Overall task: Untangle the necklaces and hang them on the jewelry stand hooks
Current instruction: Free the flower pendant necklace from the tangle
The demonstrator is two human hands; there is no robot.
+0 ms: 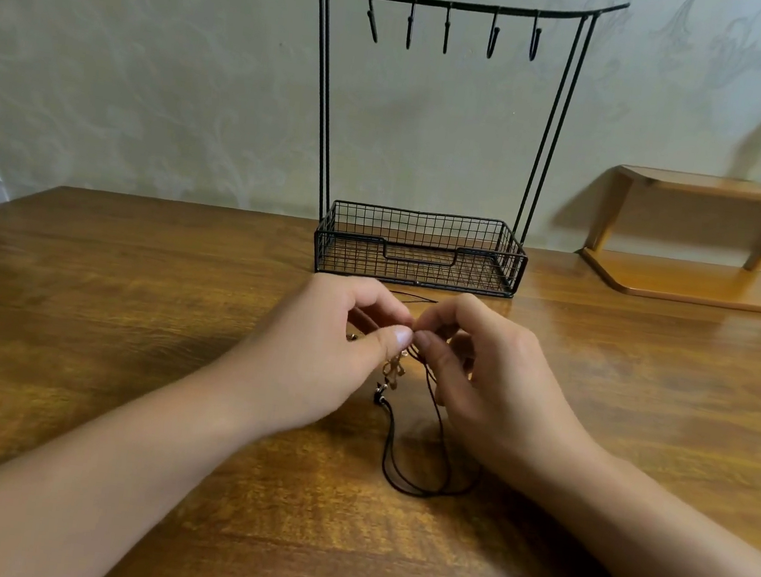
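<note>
Worktop [130, 307] of brown wood fills my view, backed by a pale patterned wall. On it, at the far middle, stands the black wire jewelry stand [421, 250], a mesh tray below and a curved top bar carrying five hooks [446, 30]. All five hang bare, so I judge nothing is hung yet and the untangling is under way. To the right sits a small wooden shelf unit [702, 282], well clear of the work. Nearer me, my left hand [339, 345] and right hand [487, 371] meet just in front of the stand, fingers curled, each pinching the tangled necklaces [419, 435] at the same spot. Black cords droop from the pinch and loop on the wood; a small gold-coloured pendant [392, 370] dangles between the hands. How many necklaces there are, I cannot tell. Nothing blocks the way up to the hooks.
</note>
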